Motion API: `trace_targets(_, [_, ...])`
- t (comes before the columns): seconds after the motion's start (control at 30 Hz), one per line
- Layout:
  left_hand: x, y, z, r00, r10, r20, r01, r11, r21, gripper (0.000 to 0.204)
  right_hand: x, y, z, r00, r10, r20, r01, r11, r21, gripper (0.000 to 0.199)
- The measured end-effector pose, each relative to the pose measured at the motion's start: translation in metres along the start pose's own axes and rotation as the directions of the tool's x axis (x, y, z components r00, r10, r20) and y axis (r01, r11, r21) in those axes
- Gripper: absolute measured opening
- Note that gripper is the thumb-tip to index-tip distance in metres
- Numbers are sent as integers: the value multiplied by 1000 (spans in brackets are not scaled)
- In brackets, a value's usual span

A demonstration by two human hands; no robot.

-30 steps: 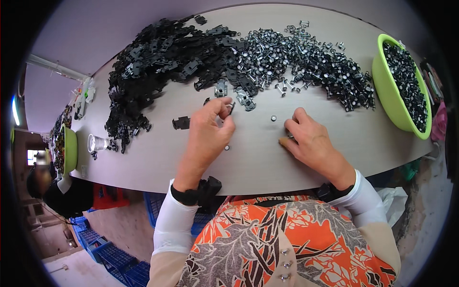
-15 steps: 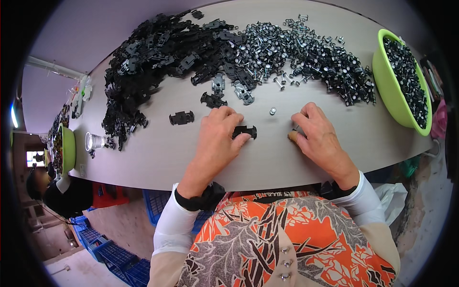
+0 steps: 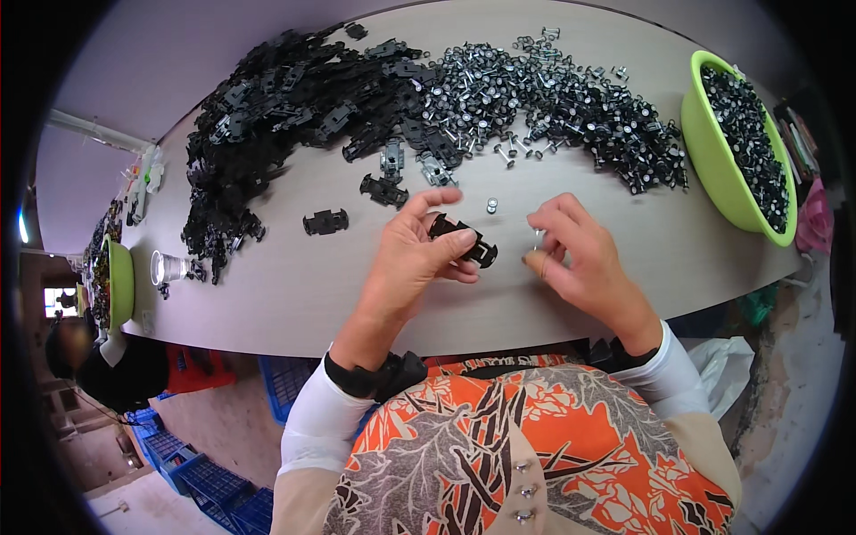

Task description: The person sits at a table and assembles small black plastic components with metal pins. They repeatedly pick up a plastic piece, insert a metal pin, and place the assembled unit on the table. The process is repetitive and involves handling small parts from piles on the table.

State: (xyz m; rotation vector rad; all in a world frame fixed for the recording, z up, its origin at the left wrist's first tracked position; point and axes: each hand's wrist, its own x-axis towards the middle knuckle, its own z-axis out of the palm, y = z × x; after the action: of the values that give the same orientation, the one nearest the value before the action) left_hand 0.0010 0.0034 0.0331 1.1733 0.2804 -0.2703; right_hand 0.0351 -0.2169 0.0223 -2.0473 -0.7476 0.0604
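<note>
My left hand (image 3: 412, 259) holds a small black plastic toy-car chassis (image 3: 464, 241) between thumb and fingers, just above the table (image 3: 294, 294). My right hand (image 3: 580, 254) is close beside it, pinching a thin metal axle with wheels (image 3: 538, 239) at the fingertips. A single small wheel piece (image 3: 491, 205) lies on the table just beyond both hands. Behind them spreads a big heap of black chassis parts (image 3: 276, 107) on the left and a heap of metal axles with black wheels (image 3: 553, 98) on the right.
A green bowl (image 3: 713, 178) full of small black wheels stands at the far right. Loose chassis pieces (image 3: 325, 221) lie left of my hands. A clear cup (image 3: 168, 266) and another green bowl (image 3: 120, 281) sit at the left end. Blue crates (image 3: 205, 481) are on the floor.
My left hand has lifted the black chassis off the table and turned it toward the right hand. The right hand has picked up an axle and risen from the table.
</note>
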Motion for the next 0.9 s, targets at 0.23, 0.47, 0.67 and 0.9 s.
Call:
trace_targets(0.23, [10, -20, 12, 963, -188, 191, 195, 981, -17, 16, -10, -5, 11, 957, -270, -106, 274, 962, 24, 49])
trace_targets(0.47, [13, -34, 21, 907, -340, 247, 353, 936, -10, 15, -17, 5, 8, 946, -308, -98, 310, 951, 8, 50])
trace_targets(0.67, [17, -39, 21, 895, -329, 302, 369, 926, -85, 13, -21, 5, 3, 943, -295, -154, 293, 956, -36, 45])
trace_targets(0.9, [9, -45, 28, 915, -263, 307, 319, 937, -146, 12, -29, 13, 4, 944, -291, -158, 301, 953, 40, 44])
